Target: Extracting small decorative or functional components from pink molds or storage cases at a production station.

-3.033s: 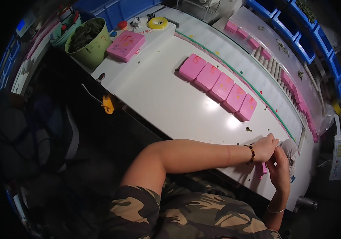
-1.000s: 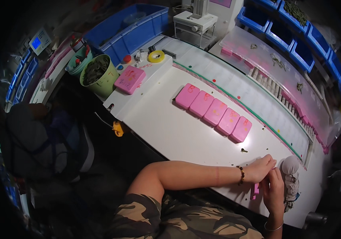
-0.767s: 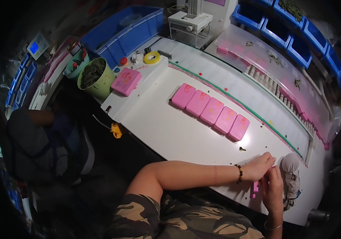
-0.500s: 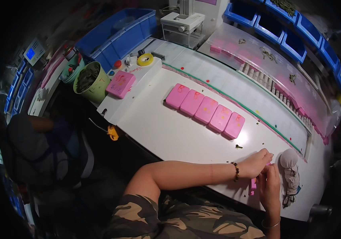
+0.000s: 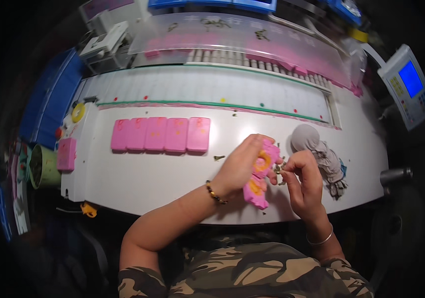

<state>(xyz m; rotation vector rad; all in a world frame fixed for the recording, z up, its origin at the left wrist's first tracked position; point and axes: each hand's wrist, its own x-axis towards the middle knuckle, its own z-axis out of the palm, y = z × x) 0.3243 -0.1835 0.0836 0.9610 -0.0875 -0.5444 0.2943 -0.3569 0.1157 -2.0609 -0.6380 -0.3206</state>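
Note:
A pink rubber mould is spread apart in my left hand, showing orange-yellow patches on its inner faces. Its lower part hangs down below my fingers. Close by on the right, my right hand has thumb and forefinger pinched on a small dark green piece at the mould's edge; its exact shape is too small to make out. Left of my hands, several shut pink moulds with red marks stand in a row on the white table.
A grey ball-shaped cloth bundle and a crumpled glove lie right of my hands. Behind runs a long white tray with a green edge. A keypad device stands at right. Another pink block sits far left.
The view has swung to the right. My hands have come up from low over the table edge, and the mould now shows spread open, with the green piece at my right fingertips.

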